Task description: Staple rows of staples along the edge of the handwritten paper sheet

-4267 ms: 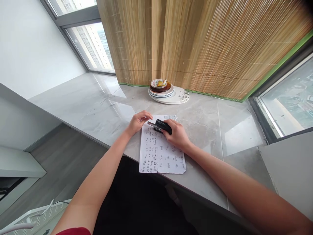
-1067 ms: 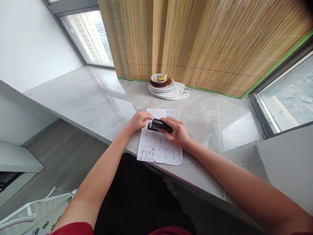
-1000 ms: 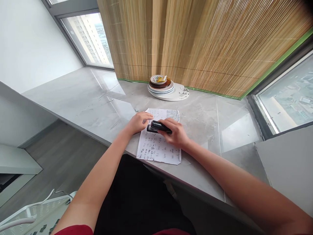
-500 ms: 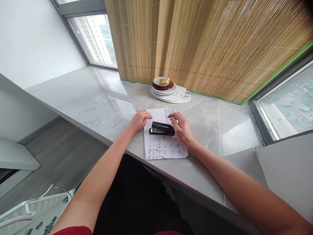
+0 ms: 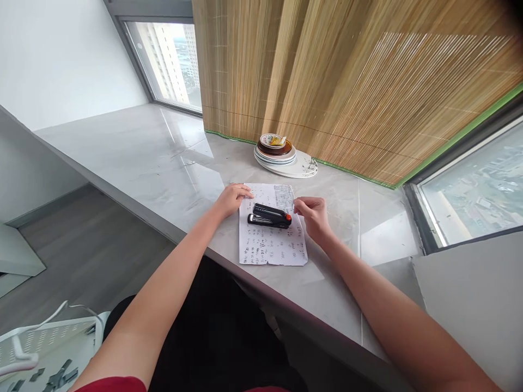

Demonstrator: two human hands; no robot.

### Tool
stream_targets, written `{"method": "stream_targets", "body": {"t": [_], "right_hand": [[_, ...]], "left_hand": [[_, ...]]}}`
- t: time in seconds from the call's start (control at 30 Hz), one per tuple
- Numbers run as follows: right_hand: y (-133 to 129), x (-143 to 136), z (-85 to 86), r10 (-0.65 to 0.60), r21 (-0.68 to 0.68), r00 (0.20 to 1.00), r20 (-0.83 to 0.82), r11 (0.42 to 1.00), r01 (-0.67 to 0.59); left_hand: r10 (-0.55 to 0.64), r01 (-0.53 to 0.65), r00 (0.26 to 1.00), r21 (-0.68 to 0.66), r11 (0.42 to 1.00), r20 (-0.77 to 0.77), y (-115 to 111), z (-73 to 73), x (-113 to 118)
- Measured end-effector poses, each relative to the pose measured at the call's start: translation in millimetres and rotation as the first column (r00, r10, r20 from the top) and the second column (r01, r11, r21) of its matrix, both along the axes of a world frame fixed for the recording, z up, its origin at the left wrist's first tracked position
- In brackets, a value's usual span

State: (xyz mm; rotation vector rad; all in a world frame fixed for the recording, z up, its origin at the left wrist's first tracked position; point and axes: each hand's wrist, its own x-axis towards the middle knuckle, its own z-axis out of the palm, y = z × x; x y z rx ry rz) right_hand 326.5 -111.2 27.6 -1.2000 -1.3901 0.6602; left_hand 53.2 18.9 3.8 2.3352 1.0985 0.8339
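A sheet of paper [image 5: 261, 245] covered in handwriting lies on the grey stone counter. On it rests a black stapler [image 5: 269, 215] with a red spot at its right end. My left hand [image 5: 234, 198] touches the paper's upper left edge, its fingers lying flat and holding nothing. At the paper's right edge, just right of the stapler, my right hand [image 5: 314, 213] has its thumb and forefinger pinched together at the paper's edge. The stapler is in neither hand.
Behind the paper, a stack of plates [image 5: 278, 155] with a small yellow packet on top stands on the counter [image 5: 155, 163]. A bamboo blind [image 5: 327, 81] hangs behind it. A white perforated rack [image 5: 44, 348] is at the lower left.
My right hand has moved right, off the stapler's right end, and its fingers have come together at the paper's edge. The view has shifted slightly.
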Motion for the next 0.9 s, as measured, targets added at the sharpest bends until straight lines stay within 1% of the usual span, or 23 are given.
{"method": "stream_targets", "body": {"t": [0.03,0.1,0.2,0.3,0.37,0.47,0.53,0.63,0.9], "right_hand": [[0.5,4.4,0.1,0.037,-0.007,0.999,0.010,0.999,-0.037],[0.9,11.4,-1.1,0.073,-0.003,0.997,0.028,0.997,-0.073],[0.1,16.2,-4.1,0.067,0.035,0.998,0.008,0.997,-0.067],[-1.1,15.1,-4.8,0.069,0.080,0.997,-0.025,0.995,-0.067],[-2.0,12.6,-3.2,0.094,0.082,0.995,0.033,0.992,-0.096],[-3.4,7.5,0.4,0.123,0.054,0.969,0.215,0.989,-0.138],[-4.3,4.2,2.2,0.090,0.053,0.954,0.286,0.993,-0.109],[-5.0,0.9,3.3,0.037,0.061,0.948,0.315,0.996,-0.059],[-4.4,-0.4,3.5,0.045,0.066,0.947,0.317,0.995,-0.069]], "left_hand": [[0.000,0.000,1.000,0.001,1.000,0.007,1.1,-1.1,0.0],[-0.005,0.005,1.000,0.009,1.000,0.013,3.0,-2.6,0.4],[-0.016,0.016,1.000,0.022,1.000,0.010,4.4,-2.6,1.5],[-0.013,0.013,1.000,0.016,1.000,0.004,3.8,-1.3,2.5],[-0.012,0.012,1.000,0.010,1.000,0.003,3.0,-0.6,2.8],[-0.023,0.023,1.000,0.013,1.000,0.015,2.3,-0.3,3.0],[-0.026,0.026,0.999,0.018,0.999,0.025,2.2,-0.2,3.3],[-0.021,0.020,0.999,0.016,1.000,0.029,1.9,0.3,4.3],[-0.016,0.016,0.999,0.010,1.000,0.033,0.0,1.5,4.4]]}}
